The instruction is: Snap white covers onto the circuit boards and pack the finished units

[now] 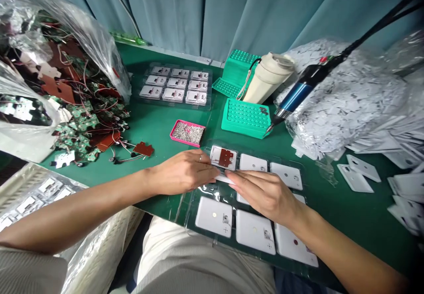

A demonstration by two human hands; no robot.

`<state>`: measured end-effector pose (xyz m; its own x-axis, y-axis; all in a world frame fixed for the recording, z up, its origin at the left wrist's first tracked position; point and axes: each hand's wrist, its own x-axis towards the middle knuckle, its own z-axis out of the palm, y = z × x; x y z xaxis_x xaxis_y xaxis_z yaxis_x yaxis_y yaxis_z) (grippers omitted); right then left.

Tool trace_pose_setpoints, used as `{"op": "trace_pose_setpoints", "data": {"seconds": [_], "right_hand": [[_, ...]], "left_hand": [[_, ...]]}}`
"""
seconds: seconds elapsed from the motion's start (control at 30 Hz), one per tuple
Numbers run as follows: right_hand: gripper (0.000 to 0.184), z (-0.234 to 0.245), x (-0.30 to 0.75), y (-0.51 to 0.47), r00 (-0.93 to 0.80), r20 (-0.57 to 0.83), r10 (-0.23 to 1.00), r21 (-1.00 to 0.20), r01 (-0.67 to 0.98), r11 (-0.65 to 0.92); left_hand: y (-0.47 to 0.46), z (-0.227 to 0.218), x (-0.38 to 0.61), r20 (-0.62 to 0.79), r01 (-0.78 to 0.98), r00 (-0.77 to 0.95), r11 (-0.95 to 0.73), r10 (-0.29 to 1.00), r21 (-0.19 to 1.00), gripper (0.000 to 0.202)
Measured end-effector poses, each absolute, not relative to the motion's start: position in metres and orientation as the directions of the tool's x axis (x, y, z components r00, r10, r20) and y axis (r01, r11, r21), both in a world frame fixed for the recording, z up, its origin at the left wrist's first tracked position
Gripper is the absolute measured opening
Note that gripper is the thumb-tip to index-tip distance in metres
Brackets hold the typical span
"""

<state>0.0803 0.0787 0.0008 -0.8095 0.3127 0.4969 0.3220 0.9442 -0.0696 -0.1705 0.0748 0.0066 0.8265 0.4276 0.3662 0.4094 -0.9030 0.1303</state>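
Both hands meet over a clear plastic tray (188, 216) on the green table. My left hand (187, 170), with a ring on one finger, and my right hand (265, 192) pinch a small white plastic casing (225, 178) between them, seen edge-on. Its inner side is hidden from me. Just beyond the fingertips lies an open casing with a brown circuit board (226, 157) in it. Several white casings (255, 231) rest in the tray's compartments, some partly covered by my right hand and forearm.
An electric screwdriver (294, 95) hangs at the right, its tip near a green studded block (247, 118). A pink tray of screws (187, 133) sits ahead. Bagged circuit boards (79, 122) spill out at left; bagged white parts (344, 95) fill the right. Behind stand a filled tray (177, 84) and a cup (270, 75).
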Motion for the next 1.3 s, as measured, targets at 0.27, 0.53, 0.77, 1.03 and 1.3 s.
{"op": "trace_pose_setpoints", "data": {"seconds": [0.27,0.53,0.77,1.03,1.3], "right_hand": [[0.035,-0.003,0.077,0.073,-0.737,0.532,0.417,-0.177,0.384,0.906],[0.033,-0.003,0.078,0.061,-0.807,0.506,0.305,0.09,0.401,0.912],[0.034,-0.011,0.075,0.041,-0.816,0.373,0.441,-0.009,0.472,0.882],[0.044,0.01,0.146,0.049,-0.528,0.126,0.84,0.023,0.848,0.53],[0.021,-0.001,0.295,0.095,0.043,0.14,0.989,0.214,0.974,-0.073]], "left_hand": [[0.072,0.001,-0.171,0.403,0.512,0.738,-0.838,0.541,0.187,0.028],[0.065,0.013,-0.171,0.3,0.518,0.775,-0.831,0.556,0.202,0.025],[0.066,0.007,-0.189,0.207,0.806,0.508,-0.546,0.836,0.229,0.023],[0.073,-0.02,-0.197,0.252,0.805,0.459,-0.519,0.852,0.287,0.027],[0.081,0.016,-0.173,0.179,0.831,0.359,-0.401,0.916,0.387,0.024]]}}
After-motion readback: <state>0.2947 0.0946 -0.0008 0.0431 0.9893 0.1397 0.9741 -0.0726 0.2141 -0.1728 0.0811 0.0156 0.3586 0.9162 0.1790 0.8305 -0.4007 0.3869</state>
